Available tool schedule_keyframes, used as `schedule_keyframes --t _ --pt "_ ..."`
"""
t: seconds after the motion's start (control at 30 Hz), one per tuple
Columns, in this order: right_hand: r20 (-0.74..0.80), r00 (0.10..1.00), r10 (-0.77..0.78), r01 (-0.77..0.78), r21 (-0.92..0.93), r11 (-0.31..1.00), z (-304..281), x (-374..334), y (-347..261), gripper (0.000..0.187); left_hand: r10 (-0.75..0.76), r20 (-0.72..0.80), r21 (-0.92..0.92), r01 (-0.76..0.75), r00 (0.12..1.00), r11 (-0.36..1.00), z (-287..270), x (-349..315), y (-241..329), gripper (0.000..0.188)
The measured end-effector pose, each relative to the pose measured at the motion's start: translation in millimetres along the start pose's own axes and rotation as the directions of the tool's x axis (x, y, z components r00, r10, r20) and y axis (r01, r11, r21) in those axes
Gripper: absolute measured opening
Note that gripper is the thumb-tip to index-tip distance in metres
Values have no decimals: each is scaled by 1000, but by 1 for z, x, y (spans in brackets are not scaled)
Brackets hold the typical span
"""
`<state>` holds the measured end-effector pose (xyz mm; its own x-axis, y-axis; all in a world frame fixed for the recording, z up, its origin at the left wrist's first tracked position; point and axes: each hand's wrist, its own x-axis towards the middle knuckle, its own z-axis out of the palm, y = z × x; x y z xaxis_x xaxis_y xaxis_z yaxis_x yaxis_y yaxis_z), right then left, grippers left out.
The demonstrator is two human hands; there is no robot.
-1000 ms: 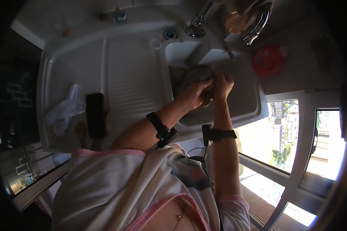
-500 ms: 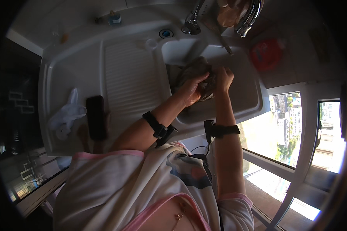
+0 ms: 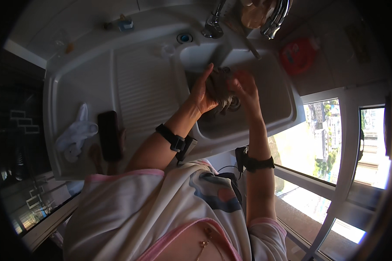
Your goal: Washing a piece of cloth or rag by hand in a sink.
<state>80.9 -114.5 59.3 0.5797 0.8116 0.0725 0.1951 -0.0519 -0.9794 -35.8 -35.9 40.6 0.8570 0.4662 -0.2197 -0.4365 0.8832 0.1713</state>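
A bunched, wet-looking grey-brown cloth (image 3: 222,92) is between my hands, over the basin of a white sink (image 3: 272,115). My left hand (image 3: 202,95) is wrapped round its left side, the thumb pointing up and away from me. On the other side, my right hand (image 3: 245,89) has its fingers curled in against the cloth; motion blurs them a little. The folds hide the fingertips of both hands. Dark straps with small boxes circle both forearms.
Left of the basin runs a ribbed washboard (image 3: 139,87). Beyond it lie a dark phone (image 3: 110,135) and a crumpled white cloth (image 3: 77,132). Chrome taps (image 3: 213,28) rise at the back. A red bottle (image 3: 298,56) stands right, a small blue bottle (image 3: 126,24) at the back left.
The cloth has been turned and bunched tighter. My left hand has shifted slightly left with its thumb raised, and my right hand has rolled over toward the cloth and moved slightly left.
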Motion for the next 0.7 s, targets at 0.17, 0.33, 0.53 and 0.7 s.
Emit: schedule_keyframes --t 0.17,0.33,0.53,0.7 --pt "380 914 142 -168 35 985 8 -18 20 53 91 115 -12 -90 989 996 29 -4 12 54" --pt "317 889 330 -323 -78 943 8 -18 48 28 108 131 -274 -69 985 959 41 0 36 50" --pt "30 927 374 -234 824 515 2 4 18 13 230 -366 156 -185 902 970 -5 12 19 28" --pt "-23 899 438 -31 993 116 35 2 -30 8 -88 -259 -83 69 962 994 -8 6 -27 38"
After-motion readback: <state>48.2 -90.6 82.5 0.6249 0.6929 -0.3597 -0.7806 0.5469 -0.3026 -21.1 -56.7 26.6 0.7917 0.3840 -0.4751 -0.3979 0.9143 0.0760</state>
